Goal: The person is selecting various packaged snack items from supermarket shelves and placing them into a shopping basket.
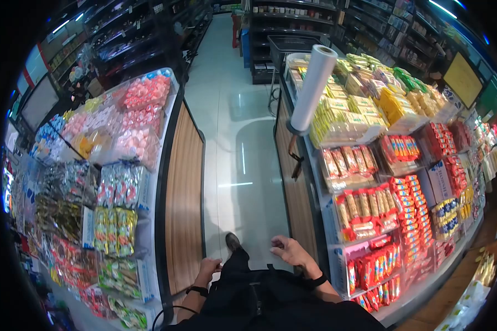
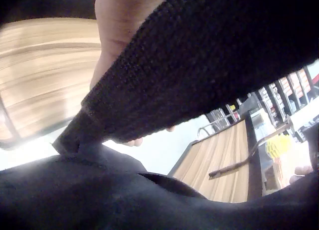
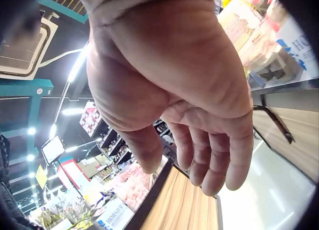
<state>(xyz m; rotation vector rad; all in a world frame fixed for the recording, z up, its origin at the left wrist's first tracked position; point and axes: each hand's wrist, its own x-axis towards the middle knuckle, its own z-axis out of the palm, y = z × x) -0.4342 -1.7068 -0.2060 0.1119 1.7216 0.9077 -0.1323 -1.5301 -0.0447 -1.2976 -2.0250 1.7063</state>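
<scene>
My left hand [image 1: 209,269] hangs low beside my dark clothing, near the wood-panelled side of the left display stand [image 1: 183,209]. Its fingers look loosely bent, with nothing showing in them; a dark band covers much of the left wrist view. To the right, my right hand [image 1: 292,252] is held out in front of my body, close to the right display stand [image 1: 301,220]. In the right wrist view its fingers [image 3: 218,160] droop in a relaxed curve, the thumb apart from them, and the palm holds nothing.
Bins of wrapped sweets [image 1: 143,91] fill the left stand; red-wrapped snack packs [image 1: 367,212] fill the right. A roll of clear plastic bags [image 1: 313,88] stands upright at the right stand's edge. Between them a tiled aisle [image 1: 243,160] leads to dark shelves [image 1: 292,11].
</scene>
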